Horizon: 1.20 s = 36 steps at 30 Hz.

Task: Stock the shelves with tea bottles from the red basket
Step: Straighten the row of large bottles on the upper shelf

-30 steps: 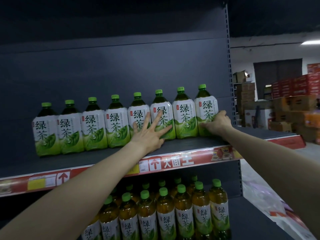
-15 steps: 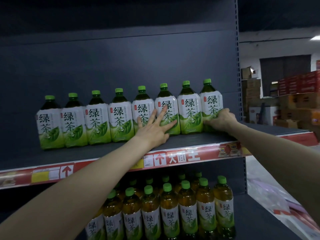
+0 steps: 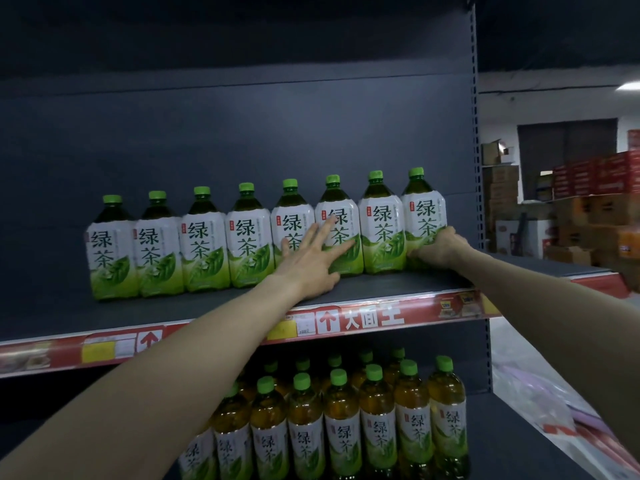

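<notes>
Eight tea bottles (image 3: 242,244) stand in one touching row on the upper shelf (image 3: 207,308). My right hand (image 3: 438,249) grips the base of the end bottle (image 3: 424,209) at the shelf's right end. My left hand (image 3: 311,263) presses straight, spread fingers (image 3: 320,233) on bottles nearer the shelf's middle.

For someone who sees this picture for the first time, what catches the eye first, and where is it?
First, the row of eight large green-capped tea bottles with white-and-green labels on the dark upper shelf. Then the left hand, fingers spread flat against the fifth and sixth bottles, and the right hand gripping the rightmost bottle low down. Below, slimmer amber tea bottles crowd the lower shelf.
</notes>
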### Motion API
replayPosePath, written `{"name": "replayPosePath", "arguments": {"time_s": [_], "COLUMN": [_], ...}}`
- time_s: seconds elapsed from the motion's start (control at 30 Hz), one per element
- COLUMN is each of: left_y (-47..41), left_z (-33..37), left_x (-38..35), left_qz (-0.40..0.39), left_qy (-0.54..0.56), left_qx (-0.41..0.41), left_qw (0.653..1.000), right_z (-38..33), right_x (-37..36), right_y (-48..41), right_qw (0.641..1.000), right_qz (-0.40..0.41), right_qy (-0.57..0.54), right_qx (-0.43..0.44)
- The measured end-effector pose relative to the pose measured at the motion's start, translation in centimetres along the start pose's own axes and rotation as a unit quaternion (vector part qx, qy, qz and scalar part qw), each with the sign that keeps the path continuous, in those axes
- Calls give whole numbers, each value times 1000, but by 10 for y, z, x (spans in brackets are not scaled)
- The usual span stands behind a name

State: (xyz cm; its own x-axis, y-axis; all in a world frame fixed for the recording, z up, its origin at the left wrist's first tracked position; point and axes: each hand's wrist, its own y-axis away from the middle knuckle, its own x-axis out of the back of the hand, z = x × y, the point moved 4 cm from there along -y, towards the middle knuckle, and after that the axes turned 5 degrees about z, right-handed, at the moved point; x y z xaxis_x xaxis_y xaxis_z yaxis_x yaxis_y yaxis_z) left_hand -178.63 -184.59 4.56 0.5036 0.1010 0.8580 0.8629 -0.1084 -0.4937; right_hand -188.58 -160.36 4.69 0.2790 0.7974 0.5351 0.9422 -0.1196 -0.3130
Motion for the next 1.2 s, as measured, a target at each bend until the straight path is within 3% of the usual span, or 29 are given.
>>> {"name": "replayPosePath", "arguments": {"time_s": [0.1,0.2,0.27,0.33,0.43,0.53,0.63,0.97,1.2], "left_y": [17,49,78,111,151,164,152,140,145], "left_z": [-33,-112,-174,-231,-296,-320,-322,-330,-286], "left_x": [34,66,73,70,51,34,27,14,58], "left_qz": [160,327,332,290,217,168,175,168,185], "left_qy": [89,139,166,192,260,299,333,312,312], "left_qx": [55,227,365,469,538,526,478,499,462], "left_qw": [981,907,854,812,772,779,793,791,809], "right_z": [-5,-18,-25,-27,-22,-20,-18,-20,-35], "right_x": [1,-1,-4,-9,-18,-23,-25,-29,-10], "right_y": [-2,0,4,5,2,-1,-1,-1,43], "right_qw": [998,995,994,993,993,992,992,994,995], "right_qz": [17,37,45,48,51,52,56,61,68], "right_qy": [-64,-89,-96,-103,-103,-104,-98,-78,-59], "right_qx": [-18,2,7,-6,-42,-53,-49,-53,-42]}}
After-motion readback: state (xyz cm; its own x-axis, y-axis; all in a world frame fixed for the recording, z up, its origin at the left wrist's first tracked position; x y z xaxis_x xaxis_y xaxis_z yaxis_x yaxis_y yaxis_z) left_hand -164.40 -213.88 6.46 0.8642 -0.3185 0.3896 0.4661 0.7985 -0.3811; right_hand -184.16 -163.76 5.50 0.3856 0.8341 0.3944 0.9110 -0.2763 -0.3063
